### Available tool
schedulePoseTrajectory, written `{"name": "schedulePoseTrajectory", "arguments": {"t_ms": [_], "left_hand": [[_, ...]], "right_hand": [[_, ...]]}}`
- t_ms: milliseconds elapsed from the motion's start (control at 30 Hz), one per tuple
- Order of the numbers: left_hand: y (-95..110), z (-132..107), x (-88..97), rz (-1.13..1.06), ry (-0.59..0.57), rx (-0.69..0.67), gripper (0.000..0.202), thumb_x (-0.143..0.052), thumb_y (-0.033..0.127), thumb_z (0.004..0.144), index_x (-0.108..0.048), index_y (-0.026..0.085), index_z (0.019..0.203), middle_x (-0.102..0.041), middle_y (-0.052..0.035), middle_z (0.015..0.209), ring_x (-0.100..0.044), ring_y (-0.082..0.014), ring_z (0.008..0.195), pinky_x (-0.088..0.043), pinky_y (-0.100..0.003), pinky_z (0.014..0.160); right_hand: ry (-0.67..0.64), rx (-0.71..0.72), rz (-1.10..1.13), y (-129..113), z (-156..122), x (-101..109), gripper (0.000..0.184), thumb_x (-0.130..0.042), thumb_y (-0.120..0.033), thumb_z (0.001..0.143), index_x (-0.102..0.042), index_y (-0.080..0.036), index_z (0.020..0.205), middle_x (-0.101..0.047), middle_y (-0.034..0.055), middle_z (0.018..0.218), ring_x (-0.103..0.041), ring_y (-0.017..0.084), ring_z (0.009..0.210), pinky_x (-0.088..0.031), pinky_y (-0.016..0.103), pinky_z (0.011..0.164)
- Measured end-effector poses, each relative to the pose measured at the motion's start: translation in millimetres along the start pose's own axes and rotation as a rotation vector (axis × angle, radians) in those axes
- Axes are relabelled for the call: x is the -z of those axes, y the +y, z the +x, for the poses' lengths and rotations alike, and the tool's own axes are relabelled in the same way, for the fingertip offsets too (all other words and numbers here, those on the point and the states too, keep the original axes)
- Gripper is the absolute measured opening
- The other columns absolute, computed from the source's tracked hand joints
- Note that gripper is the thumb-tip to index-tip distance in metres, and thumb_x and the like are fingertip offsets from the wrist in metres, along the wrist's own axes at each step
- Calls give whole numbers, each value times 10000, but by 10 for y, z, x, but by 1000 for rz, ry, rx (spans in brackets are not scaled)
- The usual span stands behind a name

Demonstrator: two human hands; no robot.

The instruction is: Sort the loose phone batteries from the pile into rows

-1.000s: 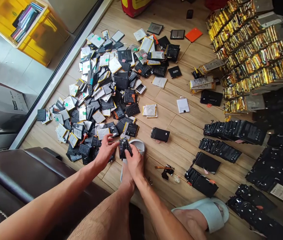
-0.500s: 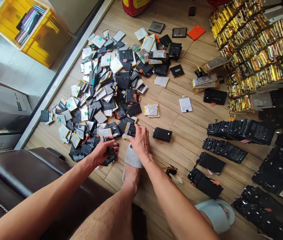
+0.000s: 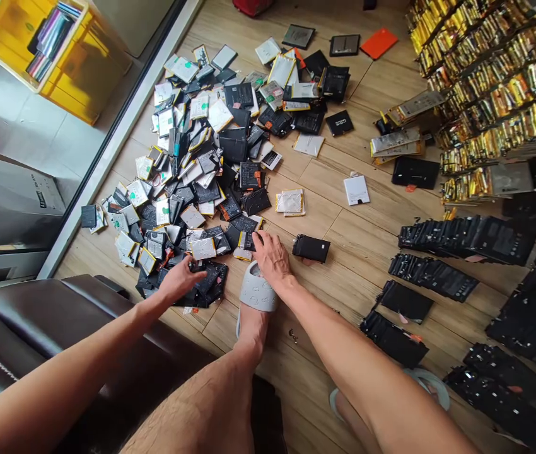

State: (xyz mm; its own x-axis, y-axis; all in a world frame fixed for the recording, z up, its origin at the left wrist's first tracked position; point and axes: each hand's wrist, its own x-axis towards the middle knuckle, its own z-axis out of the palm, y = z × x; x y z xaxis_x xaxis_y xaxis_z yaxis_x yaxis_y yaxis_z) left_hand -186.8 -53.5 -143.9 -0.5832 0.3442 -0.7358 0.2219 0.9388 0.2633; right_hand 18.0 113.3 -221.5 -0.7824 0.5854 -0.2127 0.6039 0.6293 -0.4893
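Lowered onto the near edge of the battery pile [image 3: 192, 157], the left hand [image 3: 180, 280] is found pressed flat on black batteries [image 3: 212, 284], while the right hand [image 3: 272, 257] is spread beside a lone black battery [image 3: 311, 248], neither being seen to pinch.

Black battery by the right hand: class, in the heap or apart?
Apart: the battery lies alone on the wooden floor, boards showing around it.

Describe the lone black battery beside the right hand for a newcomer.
On the wooden floor, find the big heap of phone batteries. The right hand rests at its lower edge. Right of the hand lies a black battery, alone on bare planks, not heaped or rowed like its neighbours.
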Motion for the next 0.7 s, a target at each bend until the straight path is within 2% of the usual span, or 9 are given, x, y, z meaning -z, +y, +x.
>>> {"name": "schedulePoseTrajectory", "arguments": {"t_ms": [67,133,233,333,433,467,533,633,700], "left_hand": [[-91,-101,-187,351,25,-59,446,-778,461,764,-614,212,1097,-651,-63,871,-672,-274,800,-452,-321,681],[-161,-202,-385,544,59,-80,540,-752,452,801,-574,203,1246,-642,-144,1086,-691,-325,956,-489,-361,770],[-207,-256,-521,579,107,-112,537,-731,362,817,-567,215,1307,-571,-196,1255,-648,-389,1143,-494,-434,902],[-187,-195,-409,374,53,-93,476,-657,235,829,-591,222,1301,-601,-186,1222,-635,-397,1178,-483,-471,954],[-110,-162,-199,245,-42,-65,543,-618,177,800,-563,201,1339,-692,-126,999,-716,-328,939,-544,-435,835],[-73,-178,-139,137,-102,-50,541,-606,192,809,-551,188,1347,-706,-106,935,-723,-299,843,-563,-419,776],[15,-245,-56,-227,-278,2,483,-598,241,838,-564,158,1312,-728,-100,887,-720,-263,749,-587,-402,704],[149,-362,-26,-744,-569,120,378,-713,281,813,-648,124,1150,-753,-140,908,-732,-255,749,-603,-382,683],[216,-410,-49,-844,-673,162,355,-777,320,814,-677,119,1089,-756,-150,910,-737,-256,749,-608,-371,666]], "right_hand": [[17,2,18,-12,-27,-47,601,-671,-260,959,-486,-165,1524,-493,199,1513,-491,360,1213,-508,486,963],[36,0,51,-38,-53,-73,660,-708,-273,939,-464,-150,1539,-468,212,1534,-480,371,1251,-495,512,1008],[31,-36,113,-81,-75,-34,666,-731,-253,923,-478,-138,1528,-470,215,1537,-495,369,1265,-485,527,1048],[58,-86,204,-139,-112,66,582,-731,-215,913,-554,-137,1462,-471,209,1546,-496,372,1316,-457,543,1105],[165,-166,425,-274,-235,109,437,-660,-197,946,-623,-177,1381,-526,168,1503,-521,327,1348,-443,514,1149],[163,-197,550,-341,-294,95,389,-619,-202,966,-639,-203,1355,-584,142,1437,-578,291,1293,-482,478,1119],[85,-240,831,-496,-420,24,367,-576,-236,986,-643,-254,1347,-667,91,1300,-683,223,1118,-573,394,991],[-28,-212,1103,-704,-564,-129,563,-699,-309,904,-567,-288,1451,-617,93,1405,-698,210,1067,-615,340,864],[-26,-224,1178,-776,-600,-208,691,-760,-314,841,-531,-284,1492,-560,108,1483,-679,223,1105,-611,342,868]]}}
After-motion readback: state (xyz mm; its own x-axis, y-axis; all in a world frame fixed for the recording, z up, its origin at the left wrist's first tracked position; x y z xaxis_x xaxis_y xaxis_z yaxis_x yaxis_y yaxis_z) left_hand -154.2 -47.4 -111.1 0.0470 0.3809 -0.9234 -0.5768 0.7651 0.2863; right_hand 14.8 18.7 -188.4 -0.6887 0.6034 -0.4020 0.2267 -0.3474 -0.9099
